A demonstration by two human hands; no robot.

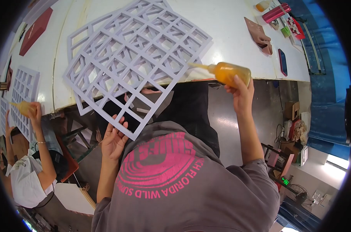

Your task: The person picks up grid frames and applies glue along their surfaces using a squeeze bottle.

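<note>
"Where do we have the top lattice [140, 90]?"
"Over other lattices [70, 47] on the table [229, 34], its near corner past the edge. Our left hand [115, 140] grips that corner; our right hand [241, 88] wraps the amber bottle [225, 72]."
"How does it handle?"
"Light and stiff, we judge, but the thin slats could snap, so we favour the outer border; the bottle looks squeezable, best held round its body."

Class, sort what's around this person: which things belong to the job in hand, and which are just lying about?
Seemingly the job:
- bottle, in the right hand
- top grid, held by the left hand
- gridwork beneath

Apparently lying about:
- phone
- red flask
- brown cloth
</note>
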